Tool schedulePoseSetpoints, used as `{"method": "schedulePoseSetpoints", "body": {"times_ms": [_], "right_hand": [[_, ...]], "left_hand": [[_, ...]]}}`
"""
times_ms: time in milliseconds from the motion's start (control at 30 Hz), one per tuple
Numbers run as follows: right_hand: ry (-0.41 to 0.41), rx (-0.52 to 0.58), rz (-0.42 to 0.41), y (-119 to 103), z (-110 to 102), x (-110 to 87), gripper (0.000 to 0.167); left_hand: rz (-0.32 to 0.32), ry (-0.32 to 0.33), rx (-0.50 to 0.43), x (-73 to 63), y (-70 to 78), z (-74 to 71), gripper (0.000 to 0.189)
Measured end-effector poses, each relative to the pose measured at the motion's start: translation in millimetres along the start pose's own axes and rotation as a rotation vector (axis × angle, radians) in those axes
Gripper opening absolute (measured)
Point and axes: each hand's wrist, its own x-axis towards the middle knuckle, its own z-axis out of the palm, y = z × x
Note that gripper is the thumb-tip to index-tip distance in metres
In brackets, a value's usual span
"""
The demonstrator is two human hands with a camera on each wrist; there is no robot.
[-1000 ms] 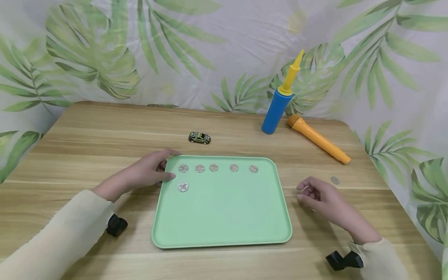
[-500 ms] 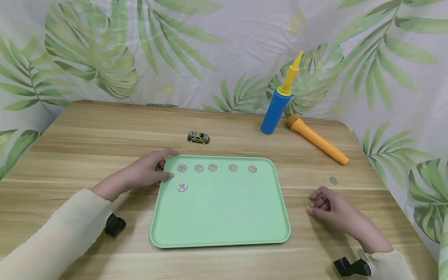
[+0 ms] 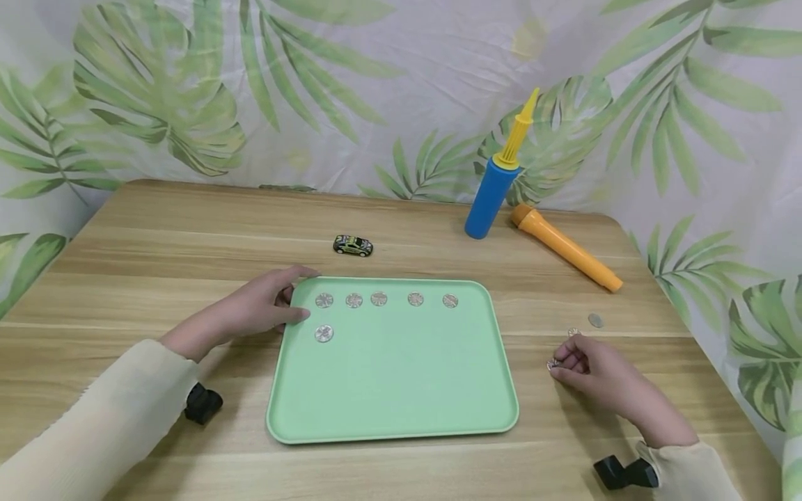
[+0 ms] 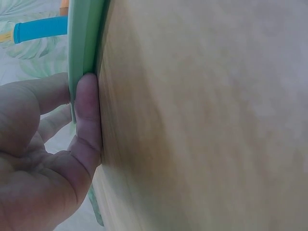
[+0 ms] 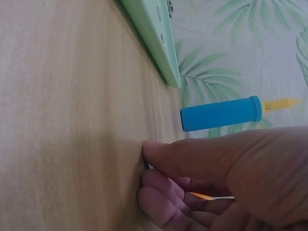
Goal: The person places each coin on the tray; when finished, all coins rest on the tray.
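Observation:
My left hand [image 3: 263, 303] grips the left rim of a green tray [image 3: 401, 390], its thumb over the edge; the left wrist view shows fingers [image 4: 87, 110] against the tray's side. On the tray, several silver coins lie in a row along the far side, and one coin [image 3: 324, 333] sits below the leftmost. Right of the tray, my right hand [image 3: 598, 372] pinches a coin [image 3: 552, 364] at the tabletop between thumb and fingers; only a sliver of it shows in the right wrist view. Just beyond its fingers lie a partly hidden coin [image 3: 573, 332] and another coin [image 3: 595, 320].
A small toy car [image 3: 353, 245] stands behind the tray. Toward the back right are a blue and yellow hand pump [image 3: 493, 188], standing upright, and an orange toy microphone [image 3: 567, 247] lying down. A leaf-patterned cloth [image 3: 351, 90] hangs behind the wooden table [image 3: 207, 216].
My right hand has moved right and slightly toward me, and its fingertips have come down onto a coin. The left hand keeps its grip on the tray.

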Motion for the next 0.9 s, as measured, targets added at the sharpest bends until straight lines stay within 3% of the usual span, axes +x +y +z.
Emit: {"method": "schedulePoseSetpoints", "body": {"times_ms": [200, 400, 633, 900], "right_hand": [[0.012, 0.004, -0.02, -1, 1, -1.5, 0.019], [0.008, 0.176, -0.033, -6, 2, 1.3, 0.018], [0.083, 0.33, -0.074, -19, 1, 17.3, 0.019], [0.021, 0.513, -0.05, -40, 6, 36.4, 0.024]], "left_hand": [[0.003, -0.001, -0.004, 0.3, -0.9, 0.6, 0.065], [0.004, -0.002, -0.01, 1.2, -0.8, 0.9, 0.065], [0.002, -0.003, -0.013, 0.5, -1.3, -0.2, 0.066], [0.006, -0.001, -0.017, -0.5, -1.0, -0.8, 0.065]]}}
